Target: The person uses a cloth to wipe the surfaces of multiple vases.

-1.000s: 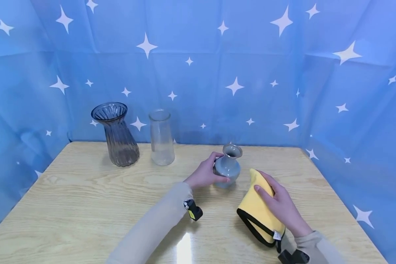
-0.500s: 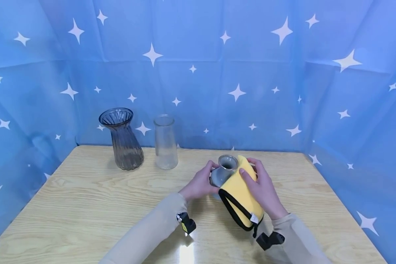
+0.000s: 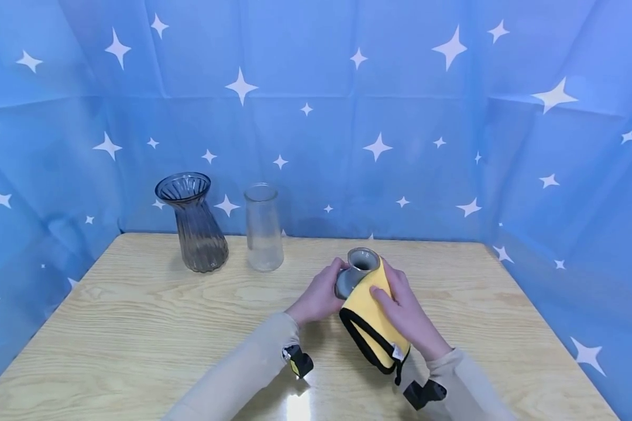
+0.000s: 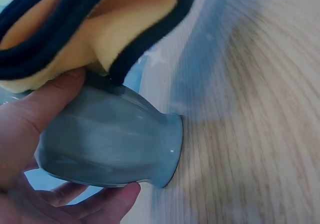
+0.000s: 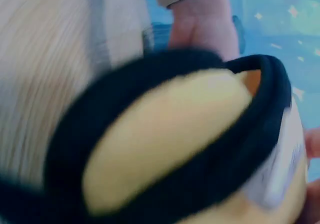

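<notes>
A small grey-blue glazed vase (image 3: 349, 282) with a flared neck stands on the table, its mouth facing up. My left hand (image 3: 321, 294) grips it from the left; in the left wrist view the thumb and fingers of that hand (image 4: 30, 134) curl round the vase's body (image 4: 110, 134), with its foot at the wood. In my right hand (image 3: 408, 310) is a folded yellow cloth (image 3: 374, 316) with black edging and a white tag. The cloth lies against the vase's right side and covers part of it. The right wrist view is mostly filled by the cloth (image 5: 170, 129).
Towards the back left stand a dark ribbed glass vase (image 3: 200, 234) with a wide rim and a clear glass vase (image 3: 263, 234). A blue curtain (image 3: 316, 134) with white stars surrounds the wooden table (image 3: 137, 327) at the back and sides.
My right hand has brought the yellow cloth leftward onto the vase, then slid it slightly down and left along its side. The left hand keeps its grip on the vase.
</notes>
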A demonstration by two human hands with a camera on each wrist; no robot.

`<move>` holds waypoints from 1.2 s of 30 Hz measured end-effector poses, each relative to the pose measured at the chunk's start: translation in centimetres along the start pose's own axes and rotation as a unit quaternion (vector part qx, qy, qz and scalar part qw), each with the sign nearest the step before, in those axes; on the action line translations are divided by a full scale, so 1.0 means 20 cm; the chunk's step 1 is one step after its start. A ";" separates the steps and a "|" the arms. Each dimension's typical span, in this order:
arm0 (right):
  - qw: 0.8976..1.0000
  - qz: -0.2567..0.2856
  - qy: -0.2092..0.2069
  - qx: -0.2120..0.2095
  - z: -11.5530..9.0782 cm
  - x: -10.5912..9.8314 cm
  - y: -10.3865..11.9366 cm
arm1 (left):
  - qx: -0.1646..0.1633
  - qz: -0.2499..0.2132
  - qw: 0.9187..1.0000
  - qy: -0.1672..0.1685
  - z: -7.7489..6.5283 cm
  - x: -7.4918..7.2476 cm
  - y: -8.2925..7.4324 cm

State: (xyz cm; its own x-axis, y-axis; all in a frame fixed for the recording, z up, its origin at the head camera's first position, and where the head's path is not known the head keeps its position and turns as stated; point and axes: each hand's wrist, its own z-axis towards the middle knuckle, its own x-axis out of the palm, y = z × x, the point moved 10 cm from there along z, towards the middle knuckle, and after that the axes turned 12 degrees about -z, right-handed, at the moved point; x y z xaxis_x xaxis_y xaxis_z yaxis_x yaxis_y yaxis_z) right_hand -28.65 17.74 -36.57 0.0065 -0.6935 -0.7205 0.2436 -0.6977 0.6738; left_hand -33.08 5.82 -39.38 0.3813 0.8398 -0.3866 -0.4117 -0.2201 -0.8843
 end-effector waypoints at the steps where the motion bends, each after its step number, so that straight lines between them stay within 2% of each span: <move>1: 1.000 -0.015 -0.001 -0.012 0.00 0.01 0.01 | -0.004 -0.001 1.000 0.002 0.00 0.00 0.00; 8: 0.989 -0.134 -0.015 -0.052 -0.05 0.05 0.04 | -0.032 -0.017 0.999 0.013 -0.03 -0.04 0.03; 14: 0.977 -0.199 -0.021 -0.073 -0.08 0.10 0.09 | -0.056 -0.027 0.998 0.007 -0.08 -0.11 0.05; 19: 0.968 -0.231 -0.035 -0.092 -0.08 0.15 0.13 | -0.061 -0.023 0.998 0.002 -0.11 -0.18 0.08; 22: 0.967 -0.233 -0.040 -0.092 -0.07 0.16 0.15 | -0.061 -0.020 0.998 0.002 -0.12 -0.21 0.09; 27: 0.974 -0.210 -0.032 -0.075 -0.05 0.18 0.15 | -0.072 -0.023 0.997 0.003 -0.14 -0.24 0.10; 33: 0.988 -0.148 0.013 -0.031 -0.03 0.20 0.12 | -0.073 -0.024 0.997 0.004 -0.16 -0.26 0.11; 36: 0.992 -0.124 0.031 -0.010 -0.03 0.21 0.10 | -0.072 -0.025 0.997 0.007 -0.16 -0.26 0.11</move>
State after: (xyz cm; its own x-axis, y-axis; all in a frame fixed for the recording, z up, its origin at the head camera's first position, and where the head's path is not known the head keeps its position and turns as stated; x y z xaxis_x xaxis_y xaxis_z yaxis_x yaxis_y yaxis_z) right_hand -27.49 13.55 -38.42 0.0028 -0.4880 -0.8728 0.2644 -0.8414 0.4713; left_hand -33.28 -0.68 -40.17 0.4102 0.8447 -0.3438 -0.2701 -0.2476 -0.9305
